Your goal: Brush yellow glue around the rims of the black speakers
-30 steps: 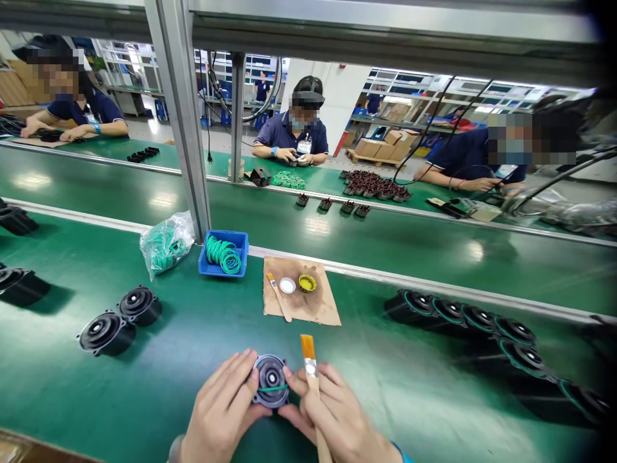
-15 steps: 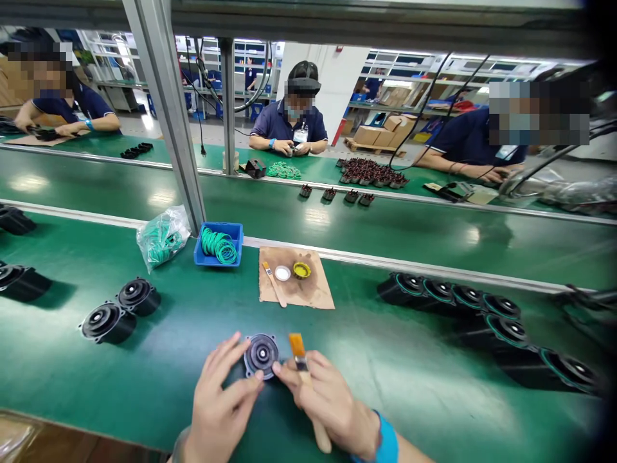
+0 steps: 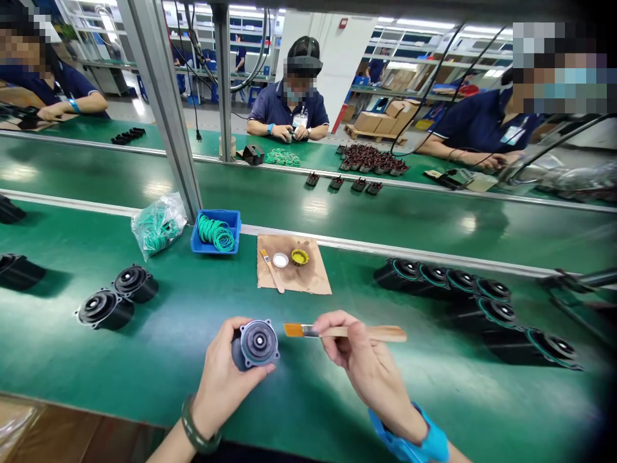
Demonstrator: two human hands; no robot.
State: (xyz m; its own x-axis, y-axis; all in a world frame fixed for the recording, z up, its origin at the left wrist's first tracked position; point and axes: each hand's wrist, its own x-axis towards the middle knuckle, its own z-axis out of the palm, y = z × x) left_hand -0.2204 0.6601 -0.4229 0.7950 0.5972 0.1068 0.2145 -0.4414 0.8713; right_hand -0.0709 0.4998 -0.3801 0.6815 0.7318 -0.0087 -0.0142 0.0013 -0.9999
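My left hand (image 3: 231,366) wraps round a dark, round motor housing (image 3: 259,343), tilted so its ringed top faces me. A flat brush (image 3: 359,332) with orange bristles and a wooden handle is pinched in my right hand (image 3: 359,354). The bristles point left, a small gap from the housing's rim. Beyond my hands, a stained piece of cardboard (image 3: 270,278) bears a second brush (image 3: 272,271), a white round lid (image 3: 280,260) and a small yellow pot (image 3: 299,258).
A blue bin (image 3: 193,247) of green rings stands beside a clear bag (image 3: 159,225) of more rings. Similar housings (image 3: 103,308) stand at left; a row with green rings (image 3: 463,283) stands at right. A metal post (image 3: 161,109) rises ahead. Co-workers (image 3: 289,106) sit across the line.
My left hand has gone from touching the housing to gripping and tilting it. My right hand has moved right, and the brush has swung from upright to level, bristles leftward.
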